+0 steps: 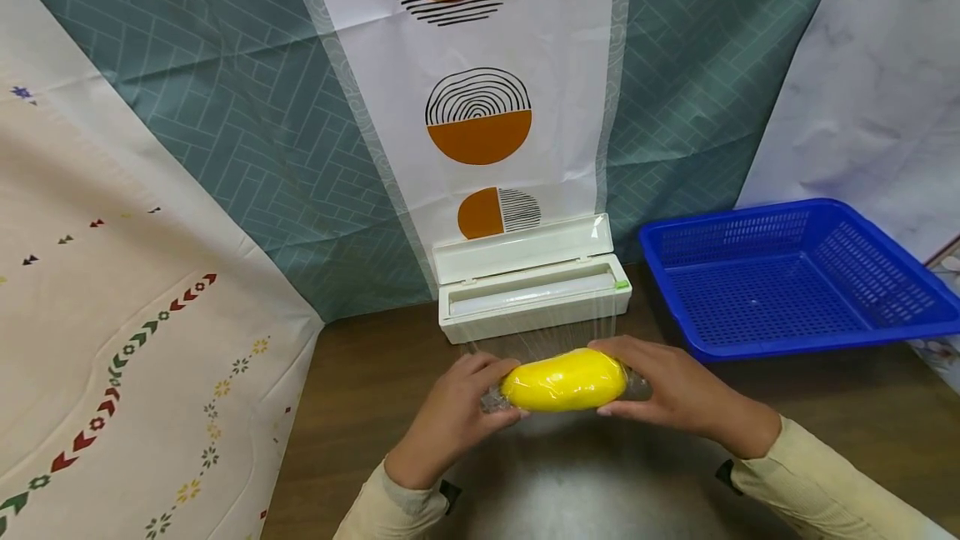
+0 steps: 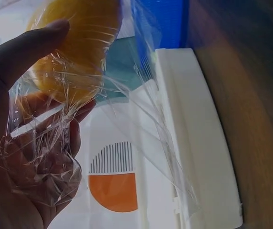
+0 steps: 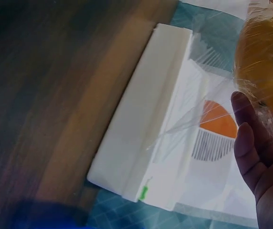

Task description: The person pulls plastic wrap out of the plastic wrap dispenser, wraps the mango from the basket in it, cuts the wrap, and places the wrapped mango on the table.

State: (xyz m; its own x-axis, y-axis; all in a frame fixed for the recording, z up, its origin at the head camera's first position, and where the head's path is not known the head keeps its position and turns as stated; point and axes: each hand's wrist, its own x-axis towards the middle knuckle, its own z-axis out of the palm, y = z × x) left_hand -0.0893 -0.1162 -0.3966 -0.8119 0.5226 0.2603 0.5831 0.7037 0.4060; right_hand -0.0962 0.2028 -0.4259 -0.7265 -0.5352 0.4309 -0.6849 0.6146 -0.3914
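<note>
A smooth, oblong yellow fruit, mango-like in shape (image 1: 564,380), is wrapped in clear cling film and held above the table between both hands. My left hand (image 1: 463,402) grips its left end, the thumb lying on the film in the left wrist view. Loose film (image 2: 55,176) is bunched over that hand's palm and fingers. At the other end my right hand (image 1: 671,386) holds the fruit between thumb and fingers. Stretched film (image 2: 141,124) runs from the fruit to the white cling film dispenser (image 1: 536,322), whose lid (image 1: 525,250) stands raised behind the film roll (image 1: 532,294).
A blue plastic basket (image 1: 757,354) stands right of the dispenser on the dark wooden table (image 1: 375,390). Behind the dispenser hangs a patterned cloth (image 1: 480,40). A cream printed cloth (image 1: 150,273) borders the table on the left. The dispenser's slider (image 3: 143,192) is green.
</note>
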